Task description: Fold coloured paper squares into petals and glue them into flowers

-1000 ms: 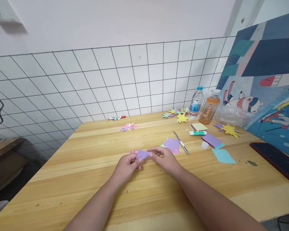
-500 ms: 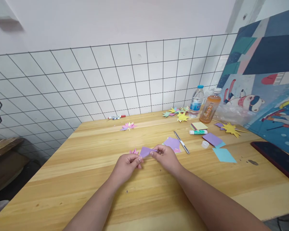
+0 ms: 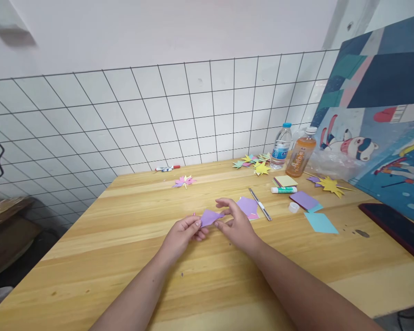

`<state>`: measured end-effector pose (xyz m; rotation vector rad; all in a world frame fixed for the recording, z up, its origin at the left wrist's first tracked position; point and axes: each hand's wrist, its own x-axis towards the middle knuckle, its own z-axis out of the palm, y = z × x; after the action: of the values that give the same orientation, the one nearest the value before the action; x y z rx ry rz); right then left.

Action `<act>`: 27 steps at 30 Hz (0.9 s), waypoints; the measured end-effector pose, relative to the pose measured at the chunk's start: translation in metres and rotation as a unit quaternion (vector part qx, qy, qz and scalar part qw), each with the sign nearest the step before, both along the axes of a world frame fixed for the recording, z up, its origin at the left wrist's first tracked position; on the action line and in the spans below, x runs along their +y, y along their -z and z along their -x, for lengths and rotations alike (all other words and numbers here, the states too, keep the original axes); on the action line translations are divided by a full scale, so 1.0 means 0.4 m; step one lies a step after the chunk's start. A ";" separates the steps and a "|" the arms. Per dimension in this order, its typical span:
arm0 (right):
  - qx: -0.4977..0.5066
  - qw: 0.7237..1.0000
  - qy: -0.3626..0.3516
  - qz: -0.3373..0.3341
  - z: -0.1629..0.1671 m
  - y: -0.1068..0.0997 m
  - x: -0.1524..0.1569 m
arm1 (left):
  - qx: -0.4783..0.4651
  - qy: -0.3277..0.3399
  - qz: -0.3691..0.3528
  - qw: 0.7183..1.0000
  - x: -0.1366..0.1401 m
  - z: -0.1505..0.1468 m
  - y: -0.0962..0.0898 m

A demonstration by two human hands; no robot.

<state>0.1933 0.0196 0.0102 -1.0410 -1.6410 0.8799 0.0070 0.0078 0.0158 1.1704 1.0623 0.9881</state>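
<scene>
Between my hands is a small folded piece of purple paper [image 3: 209, 217], held above the wooden table. My left hand [image 3: 185, 232] pinches its left corner between thumb and fingers. At the paper's right end, my right hand [image 3: 235, 224] has its thumb and fingers apart, close around the tip; whether a fingertip touches it I cannot tell. A bit of pink paper shows behind my left hand, mostly hidden. Just beyond my right hand lie purple and pink paper sheets [image 3: 247, 207], with a utility knife [image 3: 260, 204] beside them.
A glue stick [image 3: 284, 189], a white cap [image 3: 294, 207], purple squares [image 3: 304, 200] and a blue sheet [image 3: 321, 222] lie to the right. Folded paper stars [image 3: 261, 168], a water bottle [image 3: 281, 146] and an orange drink bottle [image 3: 301, 152] stand farther back. Markers [image 3: 167, 168] lie along the back edge.
My right hand's fingers have spread from their pinch on the purple paper. My left hand keeps its hold, and the pink folded paper behind it is now more hidden.
</scene>
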 end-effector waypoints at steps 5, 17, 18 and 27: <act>-0.087 0.988 0.029 -0.128 -0.007 -0.016 -0.011 | -0.047 -0.046 0.003 0.998 -0.001 -0.003 0.000; -0.181 0.972 -0.076 -0.127 -0.003 -0.011 -0.019 | -0.095 -0.025 0.044 0.994 -0.010 -0.006 -0.001; -0.170 0.975 -0.074 -0.119 -0.002 -0.009 -0.018 | -0.092 -0.023 0.044 0.995 -0.011 -0.007 -0.001; 0.053 0.992 -0.034 0.113 0.023 0.004 0.001 | -0.062 -0.004 0.032 0.998 -0.020 -0.024 0.002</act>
<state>0.1843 0.0200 0.0086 -1.0780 -1.5199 1.1682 0.0168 0.0000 0.0149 1.0410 0.9929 1.0130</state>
